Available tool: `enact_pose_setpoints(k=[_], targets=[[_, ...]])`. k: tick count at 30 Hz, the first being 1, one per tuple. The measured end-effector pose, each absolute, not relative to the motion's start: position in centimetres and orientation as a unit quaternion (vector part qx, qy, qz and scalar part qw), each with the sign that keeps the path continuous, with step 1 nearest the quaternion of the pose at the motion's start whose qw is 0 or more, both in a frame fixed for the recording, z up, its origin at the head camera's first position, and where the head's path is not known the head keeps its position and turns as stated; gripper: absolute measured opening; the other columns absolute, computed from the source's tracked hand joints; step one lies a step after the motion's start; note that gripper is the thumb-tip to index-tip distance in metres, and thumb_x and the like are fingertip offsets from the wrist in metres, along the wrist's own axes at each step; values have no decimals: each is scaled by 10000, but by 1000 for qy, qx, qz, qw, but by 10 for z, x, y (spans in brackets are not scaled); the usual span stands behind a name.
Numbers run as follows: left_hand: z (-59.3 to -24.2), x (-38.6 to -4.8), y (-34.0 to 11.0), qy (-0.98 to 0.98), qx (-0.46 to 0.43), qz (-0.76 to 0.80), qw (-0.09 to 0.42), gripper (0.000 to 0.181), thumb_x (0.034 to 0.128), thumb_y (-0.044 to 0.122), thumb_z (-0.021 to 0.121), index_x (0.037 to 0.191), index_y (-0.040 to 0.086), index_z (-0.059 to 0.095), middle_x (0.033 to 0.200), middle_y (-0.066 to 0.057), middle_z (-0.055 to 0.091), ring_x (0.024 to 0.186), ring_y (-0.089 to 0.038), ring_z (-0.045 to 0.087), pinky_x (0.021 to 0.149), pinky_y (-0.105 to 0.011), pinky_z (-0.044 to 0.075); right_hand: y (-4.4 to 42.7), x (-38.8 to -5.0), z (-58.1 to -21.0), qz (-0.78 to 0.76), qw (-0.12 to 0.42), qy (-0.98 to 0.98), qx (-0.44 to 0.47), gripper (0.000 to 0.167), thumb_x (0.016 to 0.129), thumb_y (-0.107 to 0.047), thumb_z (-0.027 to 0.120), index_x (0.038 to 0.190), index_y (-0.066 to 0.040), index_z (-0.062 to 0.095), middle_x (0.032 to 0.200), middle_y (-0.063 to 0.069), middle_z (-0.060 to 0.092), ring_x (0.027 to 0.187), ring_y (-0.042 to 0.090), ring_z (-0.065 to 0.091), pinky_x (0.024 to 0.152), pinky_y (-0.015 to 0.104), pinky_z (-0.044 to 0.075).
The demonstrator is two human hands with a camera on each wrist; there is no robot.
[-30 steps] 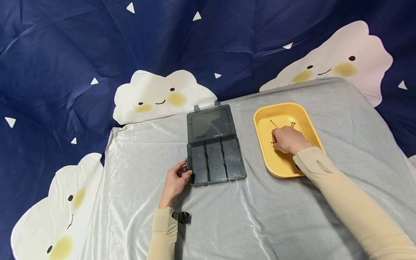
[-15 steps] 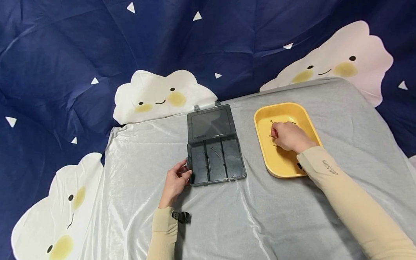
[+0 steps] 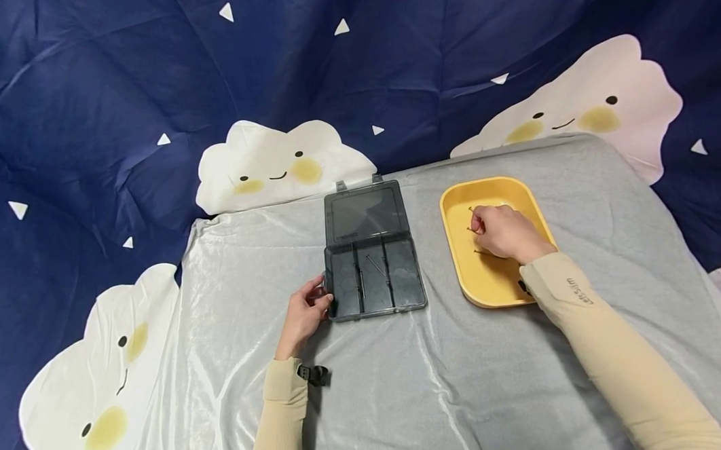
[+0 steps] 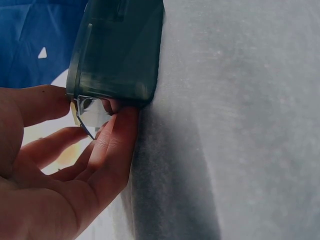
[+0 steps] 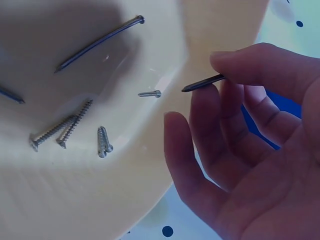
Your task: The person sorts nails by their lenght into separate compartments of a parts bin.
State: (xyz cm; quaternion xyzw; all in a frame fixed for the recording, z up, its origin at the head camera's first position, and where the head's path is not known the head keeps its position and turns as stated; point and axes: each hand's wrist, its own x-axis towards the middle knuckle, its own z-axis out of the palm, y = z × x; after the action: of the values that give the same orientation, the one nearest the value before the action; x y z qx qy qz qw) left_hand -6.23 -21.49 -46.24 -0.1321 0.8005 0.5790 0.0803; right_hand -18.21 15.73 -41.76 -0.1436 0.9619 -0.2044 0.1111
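My left hand (image 3: 304, 316) holds the left side of a dark translucent storage box (image 3: 377, 314); in the left wrist view the thumb lies at its upper edge and the curled fingers against its side. The lid (image 3: 366, 214) is folded back. Thin dividers split the box, and a nail (image 3: 375, 265) lies slanted in the middle compartment. Over the yellow tray (image 3: 477, 290), my right hand (image 3: 506, 231) pinches a nail (image 5: 202, 83) between thumb and a finger, its point sticking out. Most of that nail is hidden by the hand.
In the tray lie a long nail (image 5: 100, 44), another nail (image 5: 11, 95) partly out of view, two crossed screws (image 5: 52, 132) and several shorter ones (image 5: 103, 142). Grey cloth (image 3: 369, 387) covers the table. A blue cloud-print cloth (image 3: 303, 58) hangs behind.
My right hand has shifted a little up and to the right within the tray, uncovering nails at its left. The left hand and the box have not moved.
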Motion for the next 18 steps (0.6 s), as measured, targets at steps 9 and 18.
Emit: enact_pose_setpoints(k=[9,18], targets=[[-462,-62,-215,800,-133,579,80,524,901,1,608,1405,-19,470,1196,-296,576,822,-148,576,673,-322,547,158,-177,-407,-223,81,961,-145,99,776,-55,581,866,-97,590,765,56,560,763,278,534,659,359,376],[-471,-64,-217,801,-136,577,77,528,901,7,613,1409,-9,470,1201,-296,578,855,-203,592,665,-327,547,154,-172,-394,-242,57,958,-142,111,795,-64,613,892,-109,584,811,50,584,741,263,536,638,359,378]])
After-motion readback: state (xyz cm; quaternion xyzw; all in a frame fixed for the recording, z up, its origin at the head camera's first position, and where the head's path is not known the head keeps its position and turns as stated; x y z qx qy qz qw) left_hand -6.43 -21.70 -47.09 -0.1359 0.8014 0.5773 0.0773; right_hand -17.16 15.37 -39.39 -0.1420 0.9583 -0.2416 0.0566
